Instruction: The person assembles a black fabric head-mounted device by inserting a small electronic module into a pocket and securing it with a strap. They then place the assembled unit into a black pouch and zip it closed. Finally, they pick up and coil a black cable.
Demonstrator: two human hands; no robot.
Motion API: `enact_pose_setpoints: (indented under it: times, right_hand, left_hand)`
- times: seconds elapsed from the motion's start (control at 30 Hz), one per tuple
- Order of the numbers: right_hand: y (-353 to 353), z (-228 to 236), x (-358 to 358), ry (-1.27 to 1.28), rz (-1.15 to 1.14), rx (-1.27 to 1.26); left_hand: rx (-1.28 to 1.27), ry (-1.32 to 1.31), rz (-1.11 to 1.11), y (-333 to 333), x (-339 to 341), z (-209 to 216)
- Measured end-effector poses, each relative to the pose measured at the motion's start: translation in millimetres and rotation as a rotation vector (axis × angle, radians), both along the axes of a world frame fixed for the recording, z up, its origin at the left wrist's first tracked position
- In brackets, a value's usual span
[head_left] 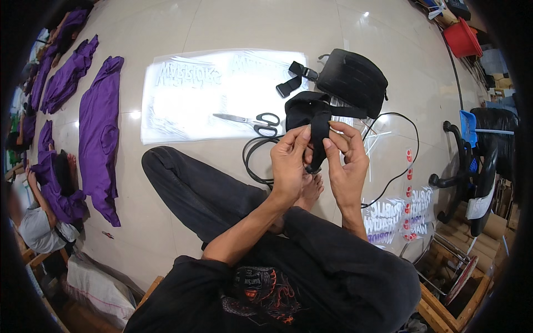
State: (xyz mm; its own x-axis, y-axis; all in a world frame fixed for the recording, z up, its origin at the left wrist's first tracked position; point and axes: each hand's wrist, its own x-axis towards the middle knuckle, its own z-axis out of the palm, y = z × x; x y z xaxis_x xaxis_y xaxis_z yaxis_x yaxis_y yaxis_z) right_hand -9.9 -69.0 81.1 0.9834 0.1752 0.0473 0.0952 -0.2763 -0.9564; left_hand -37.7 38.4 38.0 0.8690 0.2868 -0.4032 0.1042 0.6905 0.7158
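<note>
A wide black fabric strap point(320, 133) is pinched between my two hands above my bare foot. My left hand point(288, 161) has thumb and fingers closed on its left edge; my right hand point(348, 164) grips the right edge. Just beyond lies a bunched black cloth piece point(300, 111); whether the strap joins it I cannot tell. Behind that sits a black zippered bag point(355, 77), with a buckled strap point(300, 75) at its left. Scissors with dark handles point(266, 123) lie partly spread on the white printed sheets point(183, 116), left of my hands.
A black cable point(413, 133) loops over the tiled floor on both sides of my hands. Printed transfer sheets point(388, 219) lie at the right, near a wheeled chair base point(444, 177). Purple garments point(102, 133) are spread at the left, where another person point(44, 227) sits.
</note>
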Motion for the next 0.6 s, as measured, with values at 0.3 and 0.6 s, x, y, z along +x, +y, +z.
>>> enact_pose_setpoints:
  times: [0.3, 0.6]
  right_hand:
    - [2.2, 9.6, 5.8, -0.24, 0.05, -0.22]
    - [13.1, 22.1, 11.3, -0.56, 0.467, -0.408]
  left_hand:
    - [0.572, -0.222, -0.135, 6.9, -7.7, 10.4]
    - [0.195, -0.191, -0.142, 13.6, -15.3, 18.9]
